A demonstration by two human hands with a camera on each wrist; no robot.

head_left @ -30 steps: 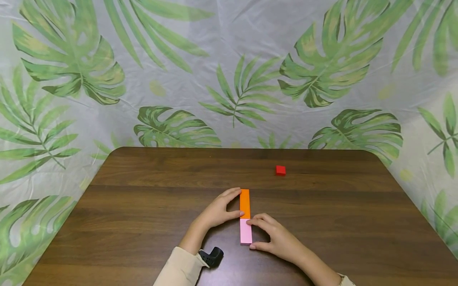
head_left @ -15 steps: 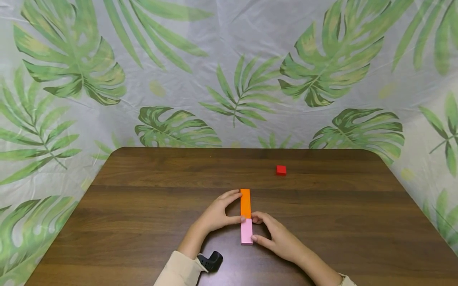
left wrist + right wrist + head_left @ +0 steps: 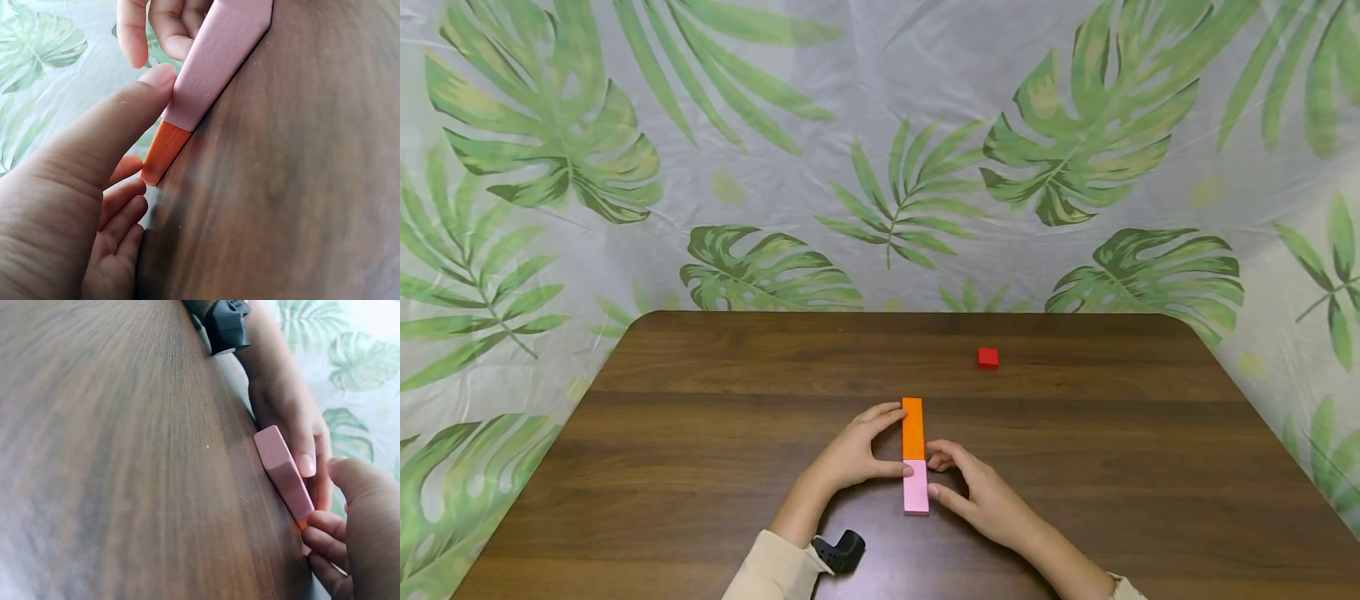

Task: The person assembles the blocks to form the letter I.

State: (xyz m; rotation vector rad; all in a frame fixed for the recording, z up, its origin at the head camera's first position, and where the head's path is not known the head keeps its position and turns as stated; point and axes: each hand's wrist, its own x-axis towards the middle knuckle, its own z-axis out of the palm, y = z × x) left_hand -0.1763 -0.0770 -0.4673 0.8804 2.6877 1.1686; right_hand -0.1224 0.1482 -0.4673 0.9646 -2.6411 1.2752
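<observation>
An orange block (image 3: pixel 913 429) and a pink block (image 3: pixel 916 495) lie end to end on the table, in one line pointing away from me. My left hand (image 3: pixel 850 452) is on their left side. Its thumb touches the pink block near the joint, and its index finger reaches the far end of the orange one. My right hand (image 3: pixel 981 496) is on the other side, thumb and bent fingers spread close to the pink block's right edge. The left wrist view shows the left thumb (image 3: pixel 159 78) along the pink block's upper edge.
A small red block (image 3: pixel 988 358) sits farther back on the brown wooden table (image 3: pixel 700 417), right of the row. A black wrist device (image 3: pixel 842 552) is on the left wrist. A leaf-patterned cloth (image 3: pixel 895 167) hangs behind the table.
The left thumb has slid nearer along the row, from the orange block onto the pink one. The right hand's fingertips have come off the pink block's top and edge. Blocks hardly shifted.
</observation>
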